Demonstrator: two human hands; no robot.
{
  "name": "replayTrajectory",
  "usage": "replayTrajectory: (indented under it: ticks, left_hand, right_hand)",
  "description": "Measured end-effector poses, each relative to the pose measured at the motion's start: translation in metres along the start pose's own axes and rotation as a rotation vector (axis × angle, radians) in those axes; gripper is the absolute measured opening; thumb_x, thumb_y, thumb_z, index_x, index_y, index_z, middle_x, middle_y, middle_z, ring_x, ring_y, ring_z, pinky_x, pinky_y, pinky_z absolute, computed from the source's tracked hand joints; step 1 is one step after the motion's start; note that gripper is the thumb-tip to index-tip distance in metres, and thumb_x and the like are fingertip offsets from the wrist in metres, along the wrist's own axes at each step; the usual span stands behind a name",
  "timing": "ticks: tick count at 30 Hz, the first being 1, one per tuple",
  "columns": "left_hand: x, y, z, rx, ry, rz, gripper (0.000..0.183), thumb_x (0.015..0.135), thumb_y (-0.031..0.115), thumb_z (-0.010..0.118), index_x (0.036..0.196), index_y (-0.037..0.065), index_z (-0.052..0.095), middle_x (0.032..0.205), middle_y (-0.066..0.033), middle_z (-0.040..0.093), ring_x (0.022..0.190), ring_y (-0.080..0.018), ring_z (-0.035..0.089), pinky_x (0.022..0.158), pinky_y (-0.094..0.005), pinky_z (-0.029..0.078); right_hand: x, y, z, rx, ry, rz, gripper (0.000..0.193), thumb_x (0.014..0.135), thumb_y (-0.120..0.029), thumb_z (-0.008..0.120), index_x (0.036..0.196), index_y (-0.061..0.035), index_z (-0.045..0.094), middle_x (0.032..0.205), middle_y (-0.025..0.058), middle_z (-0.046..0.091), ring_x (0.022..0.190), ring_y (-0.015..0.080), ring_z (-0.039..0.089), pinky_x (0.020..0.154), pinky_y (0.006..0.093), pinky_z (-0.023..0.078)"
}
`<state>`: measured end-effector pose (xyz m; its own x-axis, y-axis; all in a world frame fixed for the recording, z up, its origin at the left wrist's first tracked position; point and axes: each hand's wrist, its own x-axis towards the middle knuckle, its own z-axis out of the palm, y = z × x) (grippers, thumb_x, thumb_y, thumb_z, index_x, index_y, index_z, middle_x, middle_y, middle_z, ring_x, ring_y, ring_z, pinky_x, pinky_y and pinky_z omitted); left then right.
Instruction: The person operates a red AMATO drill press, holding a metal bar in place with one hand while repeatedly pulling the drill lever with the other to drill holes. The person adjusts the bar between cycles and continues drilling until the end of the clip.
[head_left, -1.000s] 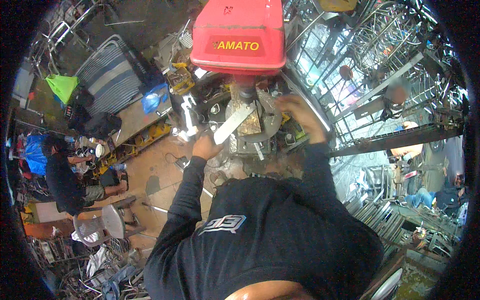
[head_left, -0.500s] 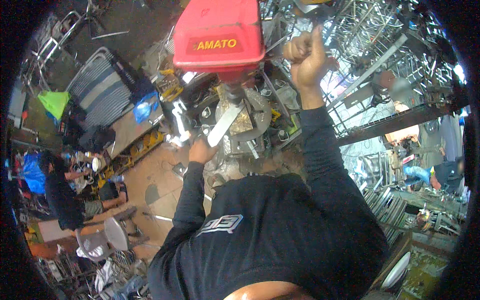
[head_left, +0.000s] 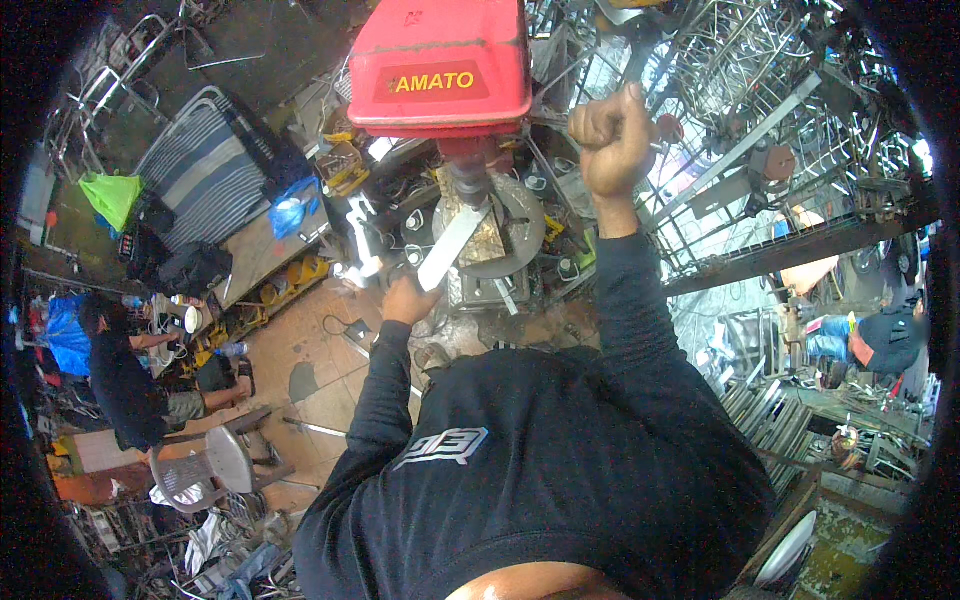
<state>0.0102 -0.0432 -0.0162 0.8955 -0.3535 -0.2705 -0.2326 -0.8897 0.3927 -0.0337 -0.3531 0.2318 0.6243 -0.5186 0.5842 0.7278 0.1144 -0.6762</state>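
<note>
A flat, pale metal strip [head_left: 452, 250] lies slanted under the chuck [head_left: 468, 180] of a red drill press [head_left: 440, 70]. My left hand [head_left: 408, 300] closes on the strip's near end. Its far end rests over a worn wooden block [head_left: 487, 243] on the round metal table [head_left: 525, 228]. To the right of the press head, my right hand [head_left: 612, 140] is raised in a fist with the thumb on top. Whatever it grips is hidden by the fingers. A red round knob [head_left: 669, 129] shows just beside that hand.
Tangled metal frames [head_left: 720, 70] crowd the upper right, above a dark beam [head_left: 780, 240]. A striped stack [head_left: 205, 165] and a blue plastic bag [head_left: 293, 210] lie to the left. One person [head_left: 125, 375] is at the left near a plastic chair [head_left: 205, 465]; another [head_left: 885, 340] is far right.
My right hand has come down a little, toward me, still in a fist. The left hand and the metal strip have hardly moved.
</note>
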Motion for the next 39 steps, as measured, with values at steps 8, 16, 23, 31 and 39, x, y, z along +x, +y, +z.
replayTrajectory:
  ticks: [8,16,23,31,39]
  left_hand:
    - [0.012,-0.018,0.001,-0.007,-0.026,0.094,0.061,0.077,0.051,0.074,0.116,0.005,0.069,0.106,-0.0235,0.071,0.096,-0.0411,0.07,0.084,-0.0508,0.055]
    - [0.037,-0.028,-0.027,0.196,0.053,0.075,0.064,0.069,0.054,0.081,0.108,0.003,0.073,0.095,-0.0202,0.074,0.089,-0.0377,0.072,0.082,-0.0471,0.057]
    - [0.062,-0.038,-0.05,0.145,-0.041,0.223,0.063,0.073,0.059,0.075,0.102,0.003,0.071,0.093,-0.0239,0.072,0.089,-0.0418,0.07,0.081,-0.0502,0.055]
    - [0.04,-0.024,-0.054,0.153,0.029,0.199,0.063,0.074,0.057,0.075,0.107,0.004,0.07,0.097,-0.0237,0.072,0.092,-0.0411,0.07,0.083,-0.05,0.055]
    - [0.015,-0.006,-0.046,0.036,0.056,0.135,0.054,0.072,0.047,0.077,0.105,0.005,0.073,0.091,-0.0234,0.073,0.086,-0.0395,0.072,0.078,-0.0486,0.057]
  right_hand:
    - [-0.006,0.007,-0.004,-0.042,0.053,-0.03,0.055,0.108,-0.036,0.032,0.058,-0.0127,0.032,0.048,-0.0023,0.022,0.042,0.0116,0.018,0.048,0.0324,0.022]
    - [-0.002,0.006,0.0,-0.018,0.064,-0.034,0.054,0.108,-0.035,0.032,0.059,-0.0123,0.034,0.048,-0.0021,0.023,0.042,0.0115,0.02,0.048,0.0322,0.022]
    - [0.004,0.006,-0.01,-0.044,-0.058,-0.024,0.051,0.108,-0.035,0.034,0.062,-0.0118,0.036,0.049,-0.0021,0.024,0.042,0.0113,0.022,0.046,0.0304,0.023]
    - [0.199,0.07,-0.071,-0.223,0.253,0.912,0.03,0.103,-0.039,0.055,0.107,-0.0095,0.062,0.094,0.0074,0.064,0.086,0.0199,0.06,0.078,0.0347,0.048]
    - [-0.057,0.082,-0.117,-0.314,0.55,-0.107,0.03,0.103,-0.034,0.053,0.093,-0.0064,0.06,0.084,0.0051,0.058,0.074,0.0124,0.056,0.065,0.03,0.049]
